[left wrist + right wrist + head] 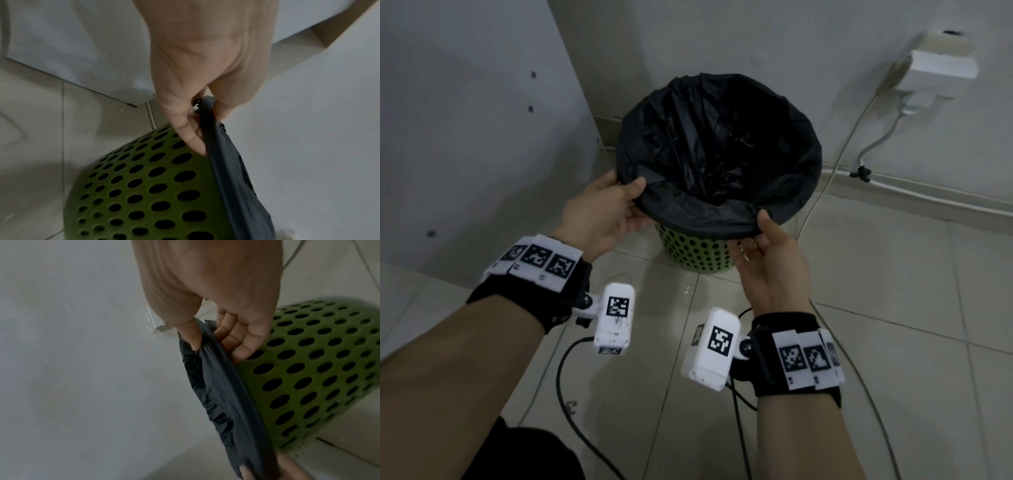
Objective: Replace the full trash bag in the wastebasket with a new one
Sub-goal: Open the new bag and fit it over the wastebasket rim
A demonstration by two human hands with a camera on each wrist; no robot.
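A green perforated wastebasket stands on the tiled floor by the wall, lined with a black trash bag folded over its rim. My left hand pinches the bag's folded edge at the near left of the rim, thumb on top; the left wrist view shows the fingers curled round the black film above the basket's wall. My right hand grips the bag edge at the near right, thumb on the rim. In the right wrist view its thumb presses the black film while fingers curl under it against the basket.
A white panel stands just left of the basket. On the wall at the right sit a socket with plugs, and white cables run down along the skirting. Black cables trail on the floor tiles below my wrists.
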